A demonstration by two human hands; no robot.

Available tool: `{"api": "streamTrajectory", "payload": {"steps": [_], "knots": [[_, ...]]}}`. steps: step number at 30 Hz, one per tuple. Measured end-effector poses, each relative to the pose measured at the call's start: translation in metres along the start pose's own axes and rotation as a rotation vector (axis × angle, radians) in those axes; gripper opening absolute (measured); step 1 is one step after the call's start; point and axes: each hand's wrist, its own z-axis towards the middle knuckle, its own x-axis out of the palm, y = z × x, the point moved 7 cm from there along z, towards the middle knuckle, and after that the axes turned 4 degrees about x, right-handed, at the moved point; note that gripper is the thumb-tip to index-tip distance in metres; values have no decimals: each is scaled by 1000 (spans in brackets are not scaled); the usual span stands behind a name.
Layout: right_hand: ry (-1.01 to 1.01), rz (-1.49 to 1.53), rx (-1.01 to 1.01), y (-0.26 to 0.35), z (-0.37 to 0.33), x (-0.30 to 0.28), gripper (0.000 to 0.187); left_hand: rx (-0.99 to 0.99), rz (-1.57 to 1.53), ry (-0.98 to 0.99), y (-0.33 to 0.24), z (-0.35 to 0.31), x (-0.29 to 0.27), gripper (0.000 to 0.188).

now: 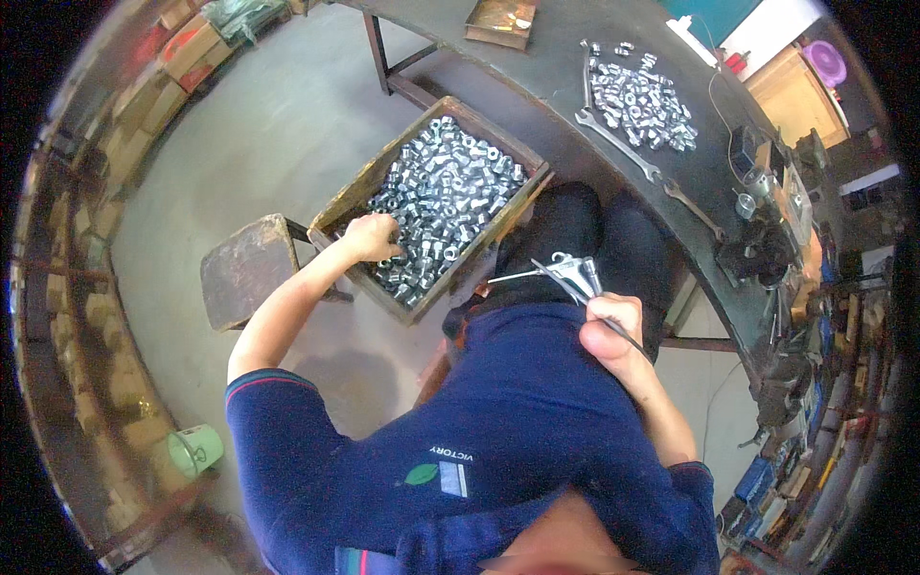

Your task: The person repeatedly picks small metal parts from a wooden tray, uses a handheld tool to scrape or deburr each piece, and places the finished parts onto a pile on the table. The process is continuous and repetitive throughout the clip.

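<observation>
My left hand reaches over the near left side of a wooden box full of shiny metal pipe fittings. Its fingers curl down among the fittings, and what is in their tips is hidden. Above my lap, my right hand is closed around a slim metal tool with long thin arms and a pointed blade; its exact kind is unclear. Next to the blade is a small silvery piece, which seems to be held with the tool.
A dark workbench curves along the right, with a pile of fittings, wrenches and a shallow metal tray. Left of the box stands a wooden stool. A pale green bucket sits at the lower left, near shelving.
</observation>
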Motion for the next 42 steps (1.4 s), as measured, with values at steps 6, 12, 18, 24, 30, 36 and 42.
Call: {"api": "streamTrajectory", "payload": {"steps": [6,12,18,24,30,36,42], "knots": [[-22,17,-36,0,-4,-1,19,76,-96,40,16,17,17,34],[-19,25,-5,-2,-8,-4,19,172,-414,-49,12,4,-10,29],[65,50,-12,4,-2,2,22,157,-1621,-283,-9,-28,-52,25],[138,41,-92,8,12,19,26,481,-1894,-123,-113,-37,-66,22],[147,19,-214,15,20,27,21,432,-2065,-27,-158,-26,-50,27],[159,14,-198,15,20,30,18,408,-1929,-35,-175,-28,-53,26],[204,-126,-47,2,15,43,16,382,-1364,-101,-190,-35,-73,15]]}}
